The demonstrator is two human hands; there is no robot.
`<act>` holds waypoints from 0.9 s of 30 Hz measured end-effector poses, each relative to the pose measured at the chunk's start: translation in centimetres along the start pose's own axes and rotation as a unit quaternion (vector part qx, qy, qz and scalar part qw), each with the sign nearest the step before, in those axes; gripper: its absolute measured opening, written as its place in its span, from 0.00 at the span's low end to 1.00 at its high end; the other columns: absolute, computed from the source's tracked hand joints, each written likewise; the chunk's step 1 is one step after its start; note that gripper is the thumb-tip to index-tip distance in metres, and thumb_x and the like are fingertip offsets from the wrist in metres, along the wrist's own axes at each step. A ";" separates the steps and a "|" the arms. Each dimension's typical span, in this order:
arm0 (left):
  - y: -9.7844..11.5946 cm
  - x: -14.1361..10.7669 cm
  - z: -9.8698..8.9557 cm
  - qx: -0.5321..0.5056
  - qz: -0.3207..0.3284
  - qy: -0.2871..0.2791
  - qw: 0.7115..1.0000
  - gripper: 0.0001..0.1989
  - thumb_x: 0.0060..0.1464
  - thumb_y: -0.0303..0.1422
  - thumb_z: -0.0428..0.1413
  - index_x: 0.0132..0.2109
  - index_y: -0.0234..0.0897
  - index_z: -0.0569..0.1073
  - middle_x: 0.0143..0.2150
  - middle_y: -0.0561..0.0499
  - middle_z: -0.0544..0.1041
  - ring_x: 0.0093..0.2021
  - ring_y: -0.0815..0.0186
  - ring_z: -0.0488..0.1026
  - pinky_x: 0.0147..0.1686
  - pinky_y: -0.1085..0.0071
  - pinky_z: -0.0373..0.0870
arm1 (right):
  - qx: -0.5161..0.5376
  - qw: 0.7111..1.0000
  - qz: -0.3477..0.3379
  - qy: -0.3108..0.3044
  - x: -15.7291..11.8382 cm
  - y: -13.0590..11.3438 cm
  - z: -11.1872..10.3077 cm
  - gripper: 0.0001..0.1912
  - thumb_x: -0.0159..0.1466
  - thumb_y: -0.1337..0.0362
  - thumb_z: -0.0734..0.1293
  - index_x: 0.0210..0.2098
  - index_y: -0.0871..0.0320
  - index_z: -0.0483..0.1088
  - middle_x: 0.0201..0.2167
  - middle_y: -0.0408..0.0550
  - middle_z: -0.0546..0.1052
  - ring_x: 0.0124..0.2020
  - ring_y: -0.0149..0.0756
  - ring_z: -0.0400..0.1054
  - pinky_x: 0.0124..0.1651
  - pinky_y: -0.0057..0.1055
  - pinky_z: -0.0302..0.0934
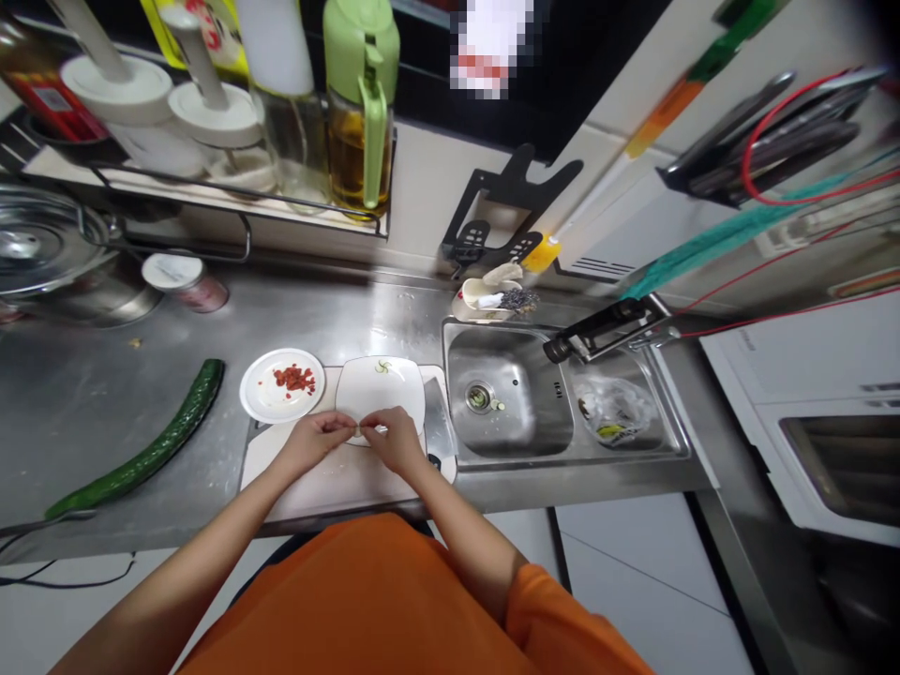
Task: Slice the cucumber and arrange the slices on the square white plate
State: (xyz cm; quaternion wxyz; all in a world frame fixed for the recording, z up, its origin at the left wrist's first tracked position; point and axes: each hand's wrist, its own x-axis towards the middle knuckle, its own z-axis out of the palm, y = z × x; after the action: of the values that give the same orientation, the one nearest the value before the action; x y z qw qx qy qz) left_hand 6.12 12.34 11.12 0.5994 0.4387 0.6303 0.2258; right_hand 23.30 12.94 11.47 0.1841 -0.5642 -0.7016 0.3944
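My left hand (320, 441) and my right hand (394, 439) meet fingertip to fingertip over the near edge of a white square plate (380, 384). Both are closed in a pinch on one small pale piece (358, 429), too small to name. Beneath them lies a light cutting board (309, 487). A round white plate (257, 389) with chopped red bits (295, 379) rests at the board's far left corner. On the board's right side, a knife with a broad blade (437, 412) lies beside the square plate, partly hidden by my right arm.
A long cucumber (161, 448) lies on the steel counter (189, 347) at left. To the right is a double sink (520, 422) with a faucet (597, 333) and a plastic bag (619, 408). Bottles and jars, including a green-topped oil jug (360, 131), fill the rack above.
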 end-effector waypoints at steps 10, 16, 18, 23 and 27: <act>0.2 1.4 1.9 -0.217 -0.150 -0.092 0.960 0.17 0.48 0.43 0.57 0.39 0.33 0.74 0.36 0.44 0.78 0.22 0.74 0.66 0.20 0.78 0.58 | 0.178 0.981 0.077 0.016 -0.1 1.4 -2.0 0.07 0.57 0.61 0.67 0.28 0.57 0.75 0.26 0.42 0.75 0.30 0.30 0.65 0.37 0.26 0.58; 0.1 2.1 3.8 -0.386 -0.256 -0.171 0.870 0.06 0.49 0.31 0.59 0.35 0.32 0.74 0.30 0.48 0.74 0.21 0.78 0.64 0.17 0.83 0.57 | 0.191 0.980 0.054 -0.016 -0.3 1.7 -4.1 0.06 0.56 0.62 0.67 0.27 0.57 0.75 0.26 0.40 0.75 0.31 0.30 0.64 0.38 0.26 0.56; 0.2 2.4 4.1 -0.404 -0.245 -0.185 0.862 0.05 0.48 0.28 0.59 0.34 0.31 0.74 0.29 0.50 0.72 0.21 0.79 0.63 0.16 0.85 0.56 | 0.186 0.981 0.050 -0.021 -0.4 1.9 -4.7 0.05 0.56 0.63 0.67 0.27 0.57 0.74 0.26 0.40 0.75 0.31 0.29 0.64 0.38 0.26 0.55; 0.9 3.0 4.6 -0.377 -0.211 -0.189 0.882 0.12 0.41 0.26 0.64 0.37 0.32 0.75 0.27 0.53 0.70 0.22 0.79 0.62 0.16 0.84 0.52 | 0.200 0.977 0.073 -0.026 -0.5 3.0 -5.4 0.06 0.55 0.62 0.67 0.26 0.58 0.73 0.24 0.40 0.72 0.29 0.29 0.62 0.35 0.26 0.55; 1.2 3.6 5.3 -0.281 -0.170 -0.110 0.938 0.15 0.36 0.32 0.66 0.35 0.32 0.75 0.26 0.53 0.72 0.22 0.77 0.63 0.19 0.81 0.54 | 0.207 0.973 0.094 -0.031 0.0 4.5 -5.4 0.06 0.55 0.63 0.67 0.26 0.59 0.73 0.23 0.40 0.72 0.27 0.28 0.61 0.33 0.25 0.54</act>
State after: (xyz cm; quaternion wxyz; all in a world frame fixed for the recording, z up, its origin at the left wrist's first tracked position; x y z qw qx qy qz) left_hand 11.87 14.69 9.12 0.7935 0.1606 0.5363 0.2386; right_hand 29.96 15.05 11.41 0.2368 -0.5648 -0.5536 0.5644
